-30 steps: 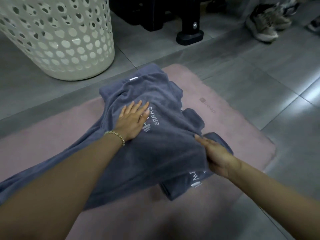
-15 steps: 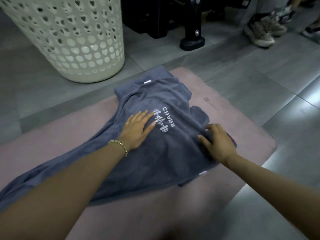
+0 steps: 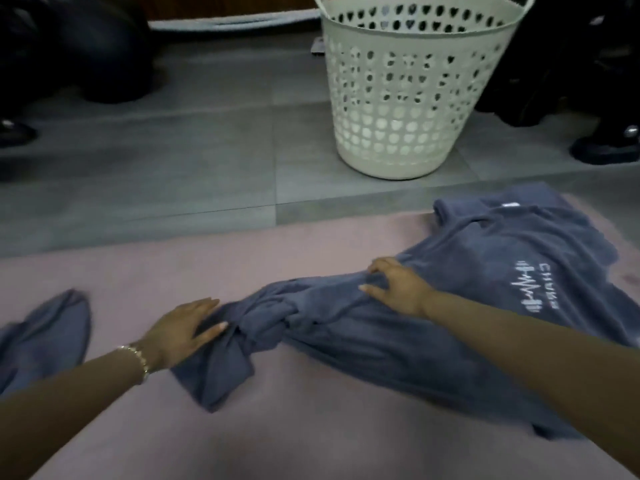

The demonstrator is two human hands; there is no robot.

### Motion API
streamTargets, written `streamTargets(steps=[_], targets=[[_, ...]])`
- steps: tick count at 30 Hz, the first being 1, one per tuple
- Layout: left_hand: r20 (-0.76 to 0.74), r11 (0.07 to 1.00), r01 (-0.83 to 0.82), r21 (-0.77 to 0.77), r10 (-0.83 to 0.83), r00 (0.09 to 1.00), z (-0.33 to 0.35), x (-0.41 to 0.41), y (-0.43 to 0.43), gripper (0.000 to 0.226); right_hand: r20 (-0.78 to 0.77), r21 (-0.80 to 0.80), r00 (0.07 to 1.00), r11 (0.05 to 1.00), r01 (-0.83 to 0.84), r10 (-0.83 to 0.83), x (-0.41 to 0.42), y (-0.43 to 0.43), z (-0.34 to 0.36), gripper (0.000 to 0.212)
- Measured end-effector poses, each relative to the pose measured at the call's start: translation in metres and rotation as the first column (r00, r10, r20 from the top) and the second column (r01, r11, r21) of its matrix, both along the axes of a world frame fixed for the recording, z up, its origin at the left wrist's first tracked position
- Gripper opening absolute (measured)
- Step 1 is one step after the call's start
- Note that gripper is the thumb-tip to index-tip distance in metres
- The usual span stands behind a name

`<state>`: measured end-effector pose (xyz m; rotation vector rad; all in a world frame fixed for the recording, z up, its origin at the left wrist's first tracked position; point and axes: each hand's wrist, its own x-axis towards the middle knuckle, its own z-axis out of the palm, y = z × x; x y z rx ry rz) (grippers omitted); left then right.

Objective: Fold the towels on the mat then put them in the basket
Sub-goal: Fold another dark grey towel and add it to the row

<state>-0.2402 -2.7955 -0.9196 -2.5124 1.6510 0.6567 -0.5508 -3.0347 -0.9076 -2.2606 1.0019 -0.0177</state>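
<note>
A blue-grey towel (image 3: 485, 282) with a white logo lies crumpled across the pink mat (image 3: 242, 265), bunched and twisted near the middle. My left hand (image 3: 183, 332) rests with straight fingers on the twisted left part of the towel. My right hand (image 3: 398, 285) lies on the towel further right, fingers bent into the fabric. Another blue-grey piece of towel (image 3: 48, 337) lies at the mat's left edge. The white perforated basket (image 3: 408, 98) stands upright on the floor beyond the mat.
Grey tiled floor (image 3: 173, 161) surrounds the mat. Dark bags or clothing (image 3: 69, 50) sit at the back left. Black furniture and a dark foot piece (image 3: 602, 147) stand right of the basket.
The view swung left, so the basket now appears at centre right. Both hands moved left along the towel, from its logo area to the bunched, twisted part.
</note>
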Motion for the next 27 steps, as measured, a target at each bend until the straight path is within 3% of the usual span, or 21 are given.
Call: streamTargets(steps=[3, 6, 10, 12, 14, 16, 19, 22, 25, 27], targets=[[-0.178, 0.969, -0.244, -0.022, 0.237, 0.955, -0.019, 0.022, 0.041, 0.071, -0.074, 0.049, 0.988, 0.99, -0.131, 0.135, 0.062, 0.019, 0.007, 0.039], [-0.361, 0.923, -0.385, -0.009, 0.356, 0.862, -0.043, 0.021, 0.055, 0.074, -0.078, 0.104, 0.976, 0.975, -0.195, 0.204, 0.111, 0.041, 0.001, 0.041], [-0.29, 0.926, -0.35, -0.139, 0.3, 0.909, -0.064, 0.023, 0.059, 0.079, 0.039, 0.135, 0.966, 0.956, -0.26, 0.257, 0.144, 0.073, -0.014, 0.051], [-0.298, 0.911, -0.348, -0.223, 0.276, 0.914, -0.064, 0.022, 0.062, 0.083, 0.088, 0.111, 0.95, 0.945, -0.309, 0.3, 0.151, 0.091, -0.02, 0.042], [-0.322, 0.899, -0.336, -0.28, 0.242, 0.915, -0.059, 0.014, 0.067, 0.099, 0.098, 0.118, 0.966, 0.961, -0.25, 0.239, 0.157, 0.112, -0.026, 0.032], [-0.329, 0.901, -0.314, -0.298, 0.212, 0.92, -0.058, 0.005, 0.074, 0.108, -0.059, 0.197, 0.972, 0.958, -0.21, 0.225, 0.162, 0.136, -0.03, 0.055], [-0.293, 0.938, -0.218, -0.27, 0.136, 0.946, -0.06, -0.008, 0.089, 0.102, -0.169, 0.355, 0.955, 0.919, -0.171, 0.243, 0.164, 0.164, -0.041, 0.054], [-0.201, 0.979, -0.099, -0.178, 0.063, 0.978, -0.069, -0.018, 0.101, 0.105, -0.087, 0.501, 0.989, 0.863, -0.058, 0.117, 0.172, 0.173, -0.049, 0.038], [-0.144, 0.976, -0.109, -0.187, 0.082, 0.986, -0.074, -0.02, 0.098, 0.101, 0.058, 0.589, 0.998, 0.808, -0.021, -0.017, 0.186, 0.172, -0.034, 0.029], [-0.248, 0.939, -0.214, -0.271, 0.147, 0.958, -0.064, -0.024, 0.088, 0.089, 0.189, 0.633, 0.976, 0.773, -0.036, -0.11, 0.2, 0.169, -0.013, 0.025]])
